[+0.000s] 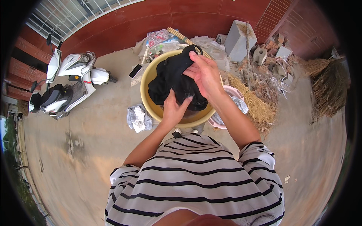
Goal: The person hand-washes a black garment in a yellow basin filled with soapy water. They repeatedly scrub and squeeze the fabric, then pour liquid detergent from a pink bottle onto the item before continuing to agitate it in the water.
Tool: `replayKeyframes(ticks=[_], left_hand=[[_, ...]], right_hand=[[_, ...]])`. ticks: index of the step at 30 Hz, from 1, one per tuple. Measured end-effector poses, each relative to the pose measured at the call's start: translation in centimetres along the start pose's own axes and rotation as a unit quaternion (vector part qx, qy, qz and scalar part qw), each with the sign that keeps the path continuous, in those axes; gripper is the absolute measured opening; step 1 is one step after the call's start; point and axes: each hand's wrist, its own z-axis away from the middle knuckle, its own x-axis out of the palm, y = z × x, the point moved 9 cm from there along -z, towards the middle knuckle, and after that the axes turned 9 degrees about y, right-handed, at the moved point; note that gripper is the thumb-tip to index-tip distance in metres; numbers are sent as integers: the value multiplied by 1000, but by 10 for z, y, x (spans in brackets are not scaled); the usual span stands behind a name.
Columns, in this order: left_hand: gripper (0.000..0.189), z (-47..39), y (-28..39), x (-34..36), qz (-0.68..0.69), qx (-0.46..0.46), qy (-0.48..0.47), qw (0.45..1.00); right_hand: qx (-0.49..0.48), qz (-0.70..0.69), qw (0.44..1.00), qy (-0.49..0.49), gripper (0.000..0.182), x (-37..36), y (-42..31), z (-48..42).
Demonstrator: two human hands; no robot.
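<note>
A large yellow basin (144, 104) stands before me with some liquid in its bottom. Black cloth (167, 76), wet-looking in places, fills much of it. My right hand (205, 75) holds a raised part of the cloth near a thin black strap at the basin's far side. Lower down, my left hand (176, 108) grips another fold between thumb and fingers, over the near part of the basin. To the right, partly behind my right forearm, is a pink basket (233, 91) with pale, shiny material inside. White and grey cloths (139, 118) lie on the ground left of the basin.
A smartphone (135, 71) lies on a slab left of the basin. A white scooter (76, 79) is parked farther left. Straw brooms (251, 104), broken bricks (271, 60) and a grey block (239, 41) are at the right. Plastic sheeting and bottles lie beyond the basin, by the red wall (198, 17).
</note>
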Motion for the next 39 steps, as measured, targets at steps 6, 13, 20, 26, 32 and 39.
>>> replayKeyframes(ticks=[6, 13, 20, 26, 32, 39], left_hand=[[31, -41, -55, -34, 237, -113, 21, 965], [32, -132, 31, -58, 163, -77, -118, 977], [55, -144, 3, -45, -353, 205, 35, 912], [41, -74, -5, -27, -374, 168, 118, 904], [28, -81, -33, -50, -295, 108, 116, 942], [25, -103, -2, -125, 217, -27, 204, 954]], right_hand=[[-78, 290, 949, 95, 34, -79, 0, -43], [-61, 110, 989, 83, 37, -59, -38, -53], [-213, 493, 834, 126, 43, -125, 37, -90], [-245, 576, 778, 49, 61, -79, 62, -117], [-106, 412, 899, 104, 34, -117, 87, -154], [132, -48, 980, 144, 27, -114, 57, -50]])
